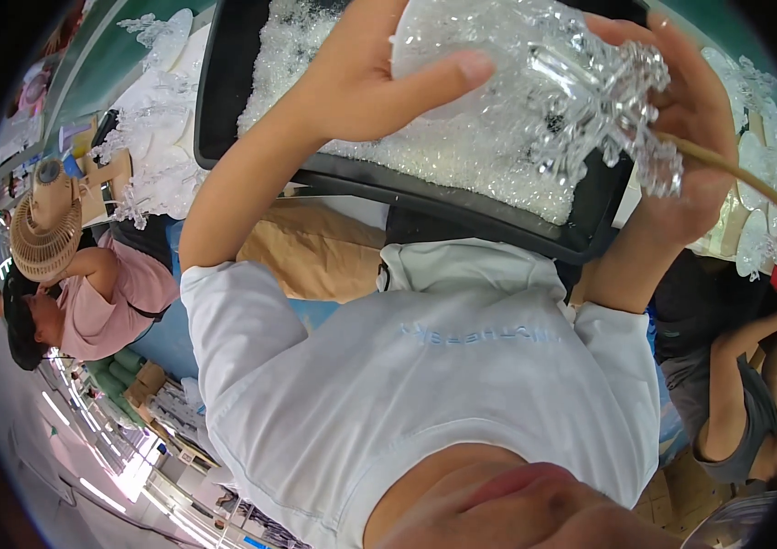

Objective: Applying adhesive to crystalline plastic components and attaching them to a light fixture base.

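My left hand (361,91) grips a rounded white piece (443,55) at its left edge, thumb laid across its face. Joined to this piece, or lying against it, is a clear plastic snowflake ornament (604,110). On the other side, my right hand (695,128) curls around behind the ornament, its fingers partly hidden. A thin wooden stick (736,169) sticks out of that hand toward the right; its other end cannot be seen. Both hands are above a black tray (388,174) spread with clear, glittering granules (462,169).
More white pieces with clear ornaments (155,114) lie left of the tray, and similar ones (755,183) to the right. A beige fan (45,220) stands at the left. One person in pink (118,302) sits there; another in dark clothes (727,393) works at the right.
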The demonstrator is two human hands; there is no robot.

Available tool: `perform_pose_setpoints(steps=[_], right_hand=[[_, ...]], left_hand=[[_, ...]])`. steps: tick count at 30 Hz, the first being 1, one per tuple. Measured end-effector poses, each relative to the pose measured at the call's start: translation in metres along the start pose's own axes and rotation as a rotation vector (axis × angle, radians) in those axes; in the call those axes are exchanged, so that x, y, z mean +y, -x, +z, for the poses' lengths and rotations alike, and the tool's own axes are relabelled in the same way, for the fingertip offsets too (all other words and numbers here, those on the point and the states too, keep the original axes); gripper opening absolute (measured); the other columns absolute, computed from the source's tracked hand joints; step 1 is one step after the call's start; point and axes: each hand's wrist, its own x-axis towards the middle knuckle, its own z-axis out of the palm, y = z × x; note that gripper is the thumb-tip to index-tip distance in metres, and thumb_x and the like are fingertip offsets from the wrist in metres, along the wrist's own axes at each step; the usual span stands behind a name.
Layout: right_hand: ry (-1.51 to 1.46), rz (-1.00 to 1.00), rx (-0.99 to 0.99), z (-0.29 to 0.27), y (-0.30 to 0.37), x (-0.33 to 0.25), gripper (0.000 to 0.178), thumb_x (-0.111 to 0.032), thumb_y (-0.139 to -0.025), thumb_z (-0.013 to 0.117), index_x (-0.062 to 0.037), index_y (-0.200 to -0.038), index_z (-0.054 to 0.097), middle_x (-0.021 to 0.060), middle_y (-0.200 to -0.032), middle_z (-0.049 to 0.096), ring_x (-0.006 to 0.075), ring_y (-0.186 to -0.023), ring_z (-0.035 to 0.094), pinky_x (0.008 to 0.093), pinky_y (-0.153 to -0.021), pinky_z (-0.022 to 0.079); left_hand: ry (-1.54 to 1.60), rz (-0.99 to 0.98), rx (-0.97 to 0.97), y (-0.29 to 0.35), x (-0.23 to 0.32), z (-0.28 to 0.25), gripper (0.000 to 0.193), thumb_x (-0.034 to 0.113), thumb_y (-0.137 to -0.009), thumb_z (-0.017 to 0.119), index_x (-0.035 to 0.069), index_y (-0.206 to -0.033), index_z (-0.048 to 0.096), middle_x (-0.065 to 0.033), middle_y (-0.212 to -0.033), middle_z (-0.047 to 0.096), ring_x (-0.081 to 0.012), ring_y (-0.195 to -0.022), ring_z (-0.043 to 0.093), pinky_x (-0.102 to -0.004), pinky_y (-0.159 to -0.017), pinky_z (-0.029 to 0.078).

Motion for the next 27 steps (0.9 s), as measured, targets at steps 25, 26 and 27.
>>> perform_pose_setpoints(steps=[25,26,27], right_hand=[[0.427,0.324,-0.439,0.050,-0.091,-0.033,0.020,0.004,-0.090,0.050,0.0037,-0.088,0.069,0.0080,-0.076,0.069,0.0110,-0.065,0.063,0.0230,-0.061,0.051],[0.428,0.327,-0.440,0.056,-0.089,-0.034,0.019,0.004,-0.091,0.050,0.0036,-0.089,0.069,0.0082,-0.078,0.070,0.0108,-0.067,0.063,0.0225,-0.062,0.051],[0.435,0.332,-0.431,0.058,-0.087,-0.036,0.019,0.004,-0.091,0.050,0.0036,-0.089,0.069,0.0082,-0.078,0.070,0.0108,-0.067,0.063,0.0225,-0.062,0.051]], left_hand=[[-0.595,0.048,-0.227,-0.018,0.016,-0.001,0.072,0.023,-0.085,0.083,0.000,-0.144,0.050,-0.0182,-0.140,0.056,-0.0214,-0.125,0.057,-0.0340,-0.102,0.047],[-0.427,0.014,-0.232,-0.022,0.012,0.002,0.068,0.019,-0.085,0.083,-0.002,-0.142,0.051,-0.0150,-0.133,0.060,-0.0174,-0.121,0.057,-0.0315,-0.100,0.048],[-0.257,-0.022,-0.237,-0.023,0.009,0.005,0.064,0.015,-0.086,0.083,-0.004,-0.139,0.052,-0.0117,-0.126,0.063,-0.0134,-0.118,0.057,-0.0290,-0.098,0.048]])
